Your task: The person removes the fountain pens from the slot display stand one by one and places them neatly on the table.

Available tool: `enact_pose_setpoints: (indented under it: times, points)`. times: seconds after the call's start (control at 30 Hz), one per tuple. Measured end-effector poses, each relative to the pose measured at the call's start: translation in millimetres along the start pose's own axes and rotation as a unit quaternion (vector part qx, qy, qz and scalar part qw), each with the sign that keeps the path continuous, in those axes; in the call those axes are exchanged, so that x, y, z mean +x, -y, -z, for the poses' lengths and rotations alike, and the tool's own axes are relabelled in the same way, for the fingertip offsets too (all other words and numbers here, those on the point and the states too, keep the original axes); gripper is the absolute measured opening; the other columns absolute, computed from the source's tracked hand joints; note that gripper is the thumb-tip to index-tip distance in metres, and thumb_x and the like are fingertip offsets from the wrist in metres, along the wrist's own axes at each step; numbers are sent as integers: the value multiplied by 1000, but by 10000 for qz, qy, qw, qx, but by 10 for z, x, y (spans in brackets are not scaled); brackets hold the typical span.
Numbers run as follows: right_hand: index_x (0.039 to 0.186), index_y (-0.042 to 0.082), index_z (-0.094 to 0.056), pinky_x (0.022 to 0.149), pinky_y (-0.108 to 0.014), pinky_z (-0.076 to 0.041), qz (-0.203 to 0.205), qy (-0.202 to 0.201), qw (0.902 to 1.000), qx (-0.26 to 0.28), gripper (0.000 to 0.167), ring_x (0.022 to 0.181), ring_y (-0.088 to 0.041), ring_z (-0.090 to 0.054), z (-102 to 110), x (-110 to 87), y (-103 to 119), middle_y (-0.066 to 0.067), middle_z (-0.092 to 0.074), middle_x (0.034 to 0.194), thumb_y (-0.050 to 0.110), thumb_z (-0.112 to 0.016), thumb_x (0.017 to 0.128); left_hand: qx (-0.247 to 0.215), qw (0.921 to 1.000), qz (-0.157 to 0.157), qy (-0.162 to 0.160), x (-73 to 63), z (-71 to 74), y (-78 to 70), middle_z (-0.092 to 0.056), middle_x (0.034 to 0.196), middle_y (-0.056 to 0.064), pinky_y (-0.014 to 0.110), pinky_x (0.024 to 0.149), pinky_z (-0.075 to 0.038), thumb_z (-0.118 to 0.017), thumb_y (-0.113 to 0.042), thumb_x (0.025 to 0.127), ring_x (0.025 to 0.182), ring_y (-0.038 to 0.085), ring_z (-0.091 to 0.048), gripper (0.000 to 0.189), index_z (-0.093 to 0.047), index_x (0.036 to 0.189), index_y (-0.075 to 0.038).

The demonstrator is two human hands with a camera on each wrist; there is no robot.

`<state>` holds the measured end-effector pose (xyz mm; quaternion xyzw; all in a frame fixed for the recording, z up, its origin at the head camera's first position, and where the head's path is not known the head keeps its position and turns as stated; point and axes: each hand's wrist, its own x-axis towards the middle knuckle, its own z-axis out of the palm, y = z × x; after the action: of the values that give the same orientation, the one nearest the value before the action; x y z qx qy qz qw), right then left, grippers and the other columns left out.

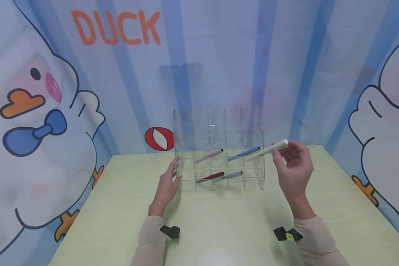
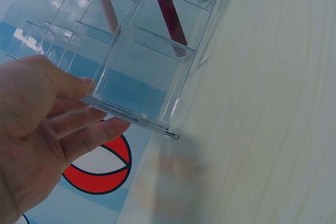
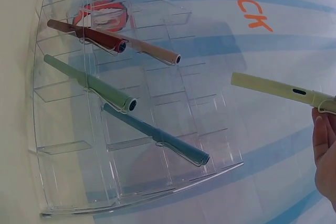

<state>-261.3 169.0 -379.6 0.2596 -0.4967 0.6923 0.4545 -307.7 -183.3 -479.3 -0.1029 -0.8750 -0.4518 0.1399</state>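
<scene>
A clear acrylic pen rack (image 1: pixel 219 191) with stepped compartments stands on the table. At its left side, my left hand (image 1: pixel 167 184) holds the side panel, with thumb and fingers about its edge in the left wrist view. My right hand (image 1: pixel 296 168) pinches a pale cream capped pen (image 1: pixel 269 150) near its clip end, the barrel slanting down and left toward the rack's right side. In the right wrist view, a dark red pen (image 3: pixel 97 39) and a pale green pen (image 3: pixel 92 85) lean in the front tier. A pinkish pen (image 3: pixel 157 51) and a blue pen (image 3: pixel 157 134) lean in the tier behind.
The pale wooden table (image 1: pixel 206 229) carries the rack near its back edge. A blue striped curtain (image 1: pixel 219 55) with printed ducks hangs close behind the rack and down both sides. Each sleeve has a dark wrist camera (image 1: pixel 171 232).
</scene>
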Motion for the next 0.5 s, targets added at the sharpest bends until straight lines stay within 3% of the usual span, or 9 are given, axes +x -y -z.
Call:
enact_pose_setpoints:
  times: [0.5]
  points:
    - [118, -19, -55, 79, -23, -58, -175, 125, 9994, -268, 38, 86, -16, -70, -15, -44, -2, -10, -70, 100, -22, -65, 81, 13, 10000, 64, 63, -7, 4, -4, -40, 156, 16, 52, 102, -47, -61, 1, 97, 130, 40, -52, 75, -29, 157, -31]
